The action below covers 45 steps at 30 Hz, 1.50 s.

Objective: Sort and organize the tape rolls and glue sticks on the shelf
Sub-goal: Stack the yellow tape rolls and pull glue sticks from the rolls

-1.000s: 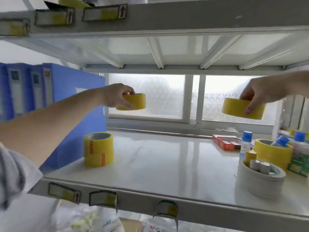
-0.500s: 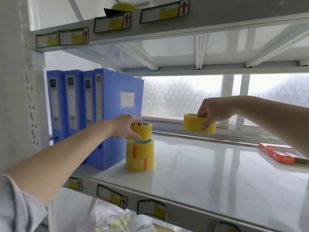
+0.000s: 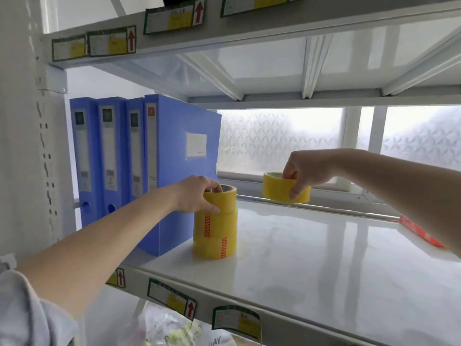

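A: Now the left hand [image 3: 197,194] has lowered its narrow yellow tape roll [image 3: 223,198] onto the two stacked yellow rolls [image 3: 215,233] beside the blue file boxes [image 3: 174,158], fingers clamped on it.

B: And the right hand [image 3: 303,172] has carried a wider yellow tape roll [image 3: 279,188] leftward, gripping it above the white shelf [image 3: 324,258]; likely it stacks next.

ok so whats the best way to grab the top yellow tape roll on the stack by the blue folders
Take the top yellow tape roll from above: fingers in its open core, thumb on the outer wall, as the left hand does now. It lies flat, hole up.
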Each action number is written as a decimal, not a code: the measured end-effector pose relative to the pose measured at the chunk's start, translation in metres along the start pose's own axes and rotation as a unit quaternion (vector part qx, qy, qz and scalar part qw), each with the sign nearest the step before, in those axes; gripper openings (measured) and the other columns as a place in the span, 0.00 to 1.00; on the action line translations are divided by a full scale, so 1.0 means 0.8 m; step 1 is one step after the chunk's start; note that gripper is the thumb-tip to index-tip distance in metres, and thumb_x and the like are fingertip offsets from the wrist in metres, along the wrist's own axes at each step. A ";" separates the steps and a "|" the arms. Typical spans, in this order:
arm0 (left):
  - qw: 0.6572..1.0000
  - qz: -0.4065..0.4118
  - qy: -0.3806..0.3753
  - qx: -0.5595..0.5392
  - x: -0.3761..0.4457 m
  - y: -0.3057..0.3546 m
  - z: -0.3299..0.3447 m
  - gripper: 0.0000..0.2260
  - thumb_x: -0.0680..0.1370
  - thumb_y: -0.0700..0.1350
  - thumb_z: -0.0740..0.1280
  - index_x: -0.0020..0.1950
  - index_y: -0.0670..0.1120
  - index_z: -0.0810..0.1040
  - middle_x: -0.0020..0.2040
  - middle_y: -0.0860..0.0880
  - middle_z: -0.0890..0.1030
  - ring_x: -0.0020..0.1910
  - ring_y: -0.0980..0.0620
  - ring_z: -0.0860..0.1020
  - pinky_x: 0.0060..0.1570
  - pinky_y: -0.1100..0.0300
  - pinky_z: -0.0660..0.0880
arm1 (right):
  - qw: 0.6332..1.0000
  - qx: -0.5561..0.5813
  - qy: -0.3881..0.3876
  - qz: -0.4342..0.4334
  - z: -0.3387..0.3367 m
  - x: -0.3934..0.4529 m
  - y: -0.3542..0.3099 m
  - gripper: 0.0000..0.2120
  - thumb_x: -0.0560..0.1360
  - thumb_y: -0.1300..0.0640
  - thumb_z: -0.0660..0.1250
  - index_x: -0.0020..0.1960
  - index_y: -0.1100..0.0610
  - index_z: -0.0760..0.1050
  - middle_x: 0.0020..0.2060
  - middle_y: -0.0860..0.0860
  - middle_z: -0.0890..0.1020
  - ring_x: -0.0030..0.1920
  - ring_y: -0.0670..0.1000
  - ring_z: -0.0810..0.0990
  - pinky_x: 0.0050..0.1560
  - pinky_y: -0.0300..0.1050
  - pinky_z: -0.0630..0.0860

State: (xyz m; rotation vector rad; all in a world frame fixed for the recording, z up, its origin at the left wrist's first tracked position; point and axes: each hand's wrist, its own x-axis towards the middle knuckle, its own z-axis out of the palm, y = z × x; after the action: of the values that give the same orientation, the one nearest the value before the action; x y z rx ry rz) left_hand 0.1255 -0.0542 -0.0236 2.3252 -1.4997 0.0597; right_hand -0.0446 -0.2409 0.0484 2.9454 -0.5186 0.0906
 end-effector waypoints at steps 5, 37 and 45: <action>1.000 0.002 0.009 0.003 0.000 -0.001 0.003 0.19 0.74 0.50 0.70 0.62 0.48 0.73 0.57 0.48 0.76 0.53 0.49 0.75 0.49 0.58 0.74 | 0.999 0.014 0.027 -0.021 -0.005 0.016 -0.019 0.16 0.68 0.51 0.75 0.54 0.54 0.81 0.37 0.46 0.77 0.45 0.53 0.77 0.48 0.45 0.74; 0.988 -0.142 -0.023 0.053 -0.056 -0.018 -0.024 0.28 0.71 0.53 0.73 0.68 0.44 0.72 0.61 0.49 0.79 0.58 0.51 0.78 0.59 0.58 0.75 | 0.993 -0.020 0.022 -0.114 -0.029 0.075 -0.140 0.24 0.69 0.48 0.74 0.62 0.56 0.77 0.52 0.50 0.78 0.57 0.53 0.77 0.56 0.44 0.73; 0.988 -0.112 -0.075 0.072 -0.057 0.032 -0.040 0.21 0.70 0.51 0.74 0.60 0.46 0.77 0.52 0.51 0.81 0.47 0.50 0.80 0.47 0.59 0.79 | 0.998 0.005 -0.052 -0.019 -0.053 0.018 -0.061 0.19 0.67 0.54 0.76 0.57 0.56 0.79 0.51 0.49 0.83 0.45 0.45 0.80 0.52 0.42 0.77</action>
State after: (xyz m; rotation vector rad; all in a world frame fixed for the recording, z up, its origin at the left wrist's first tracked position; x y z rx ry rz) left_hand 0.0886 -0.0134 0.0030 2.6529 -1.3282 -0.0711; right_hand -0.0160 -0.1938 0.0844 2.9802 -0.4765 -0.0657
